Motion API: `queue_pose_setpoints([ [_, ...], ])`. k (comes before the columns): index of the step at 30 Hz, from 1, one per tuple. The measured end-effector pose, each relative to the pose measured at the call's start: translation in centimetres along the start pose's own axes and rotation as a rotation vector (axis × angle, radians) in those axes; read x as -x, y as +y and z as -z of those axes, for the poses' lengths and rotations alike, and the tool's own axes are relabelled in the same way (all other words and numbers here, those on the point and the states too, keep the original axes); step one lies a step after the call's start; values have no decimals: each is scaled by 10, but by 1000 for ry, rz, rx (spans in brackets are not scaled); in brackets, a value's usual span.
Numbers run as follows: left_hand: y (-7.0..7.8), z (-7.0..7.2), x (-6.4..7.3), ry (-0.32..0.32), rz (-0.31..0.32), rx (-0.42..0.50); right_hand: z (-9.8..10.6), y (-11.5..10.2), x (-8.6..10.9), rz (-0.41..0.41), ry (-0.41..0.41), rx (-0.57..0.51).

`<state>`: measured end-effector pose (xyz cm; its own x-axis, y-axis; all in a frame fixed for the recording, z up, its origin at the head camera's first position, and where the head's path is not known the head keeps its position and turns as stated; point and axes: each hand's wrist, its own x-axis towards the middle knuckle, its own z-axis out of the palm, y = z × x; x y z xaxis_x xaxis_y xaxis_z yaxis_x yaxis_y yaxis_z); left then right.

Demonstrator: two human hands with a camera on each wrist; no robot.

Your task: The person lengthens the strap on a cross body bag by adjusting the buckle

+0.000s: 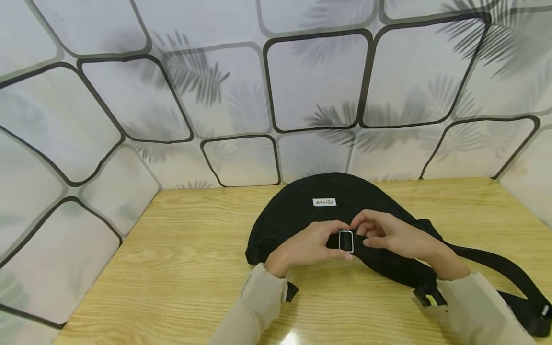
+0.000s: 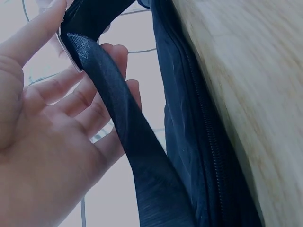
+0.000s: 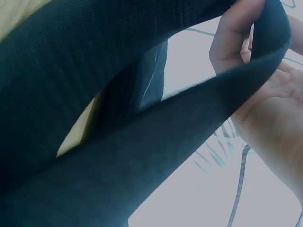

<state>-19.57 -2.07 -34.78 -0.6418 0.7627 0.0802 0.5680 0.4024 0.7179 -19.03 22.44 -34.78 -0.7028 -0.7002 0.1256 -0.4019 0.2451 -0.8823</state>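
Observation:
A black half-moon waist bag [image 1: 293, 211] with a small white label [image 1: 324, 202] lies on the wooden table. In front of it, my left hand [image 1: 308, 242] pinches a silver rectangular strap slider [image 1: 346, 241] between thumb and fingers at its lower and upper edges. The black strap [image 2: 128, 127] runs from the slider across the left palm. Just right of the slider, my right hand [image 1: 394, 235] grips the strap with curled fingers and thumb. In the right wrist view, the webbing [image 3: 189, 118] folds in a loop at the right hand; its fingertips are partly hidden.
Strap [image 1: 496, 258] trails over the table [image 1: 172, 258] to the right edge. A black buckle piece [image 1: 427, 297] lies beside the right sleeve, and another dark end [image 1: 292, 291] shows by the left sleeve. A patterned wall covering [image 1: 319, 81] stands behind.

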Motion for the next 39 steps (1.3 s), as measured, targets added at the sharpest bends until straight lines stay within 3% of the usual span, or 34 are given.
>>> queue_pose_setpoints([
  [10, 3, -2, -1, 18, -29, -108, 2, 2, 0, 36, -17, -61],
  [16, 2, 2, 3, 31, -45, -107, 4, 5, 3, -55, -10, -62],
  [19, 2, 4, 4, 40, -42, -101, 6, 7, 3, -106, -24, -69],
  [29, 0, 6, 6, 103, 35, -3, 6, 8, 3, -81, 32, -115],
  [39, -1, 5, 5, 129, -6, 50, -1, 9, -1, -86, 55, -155],
])
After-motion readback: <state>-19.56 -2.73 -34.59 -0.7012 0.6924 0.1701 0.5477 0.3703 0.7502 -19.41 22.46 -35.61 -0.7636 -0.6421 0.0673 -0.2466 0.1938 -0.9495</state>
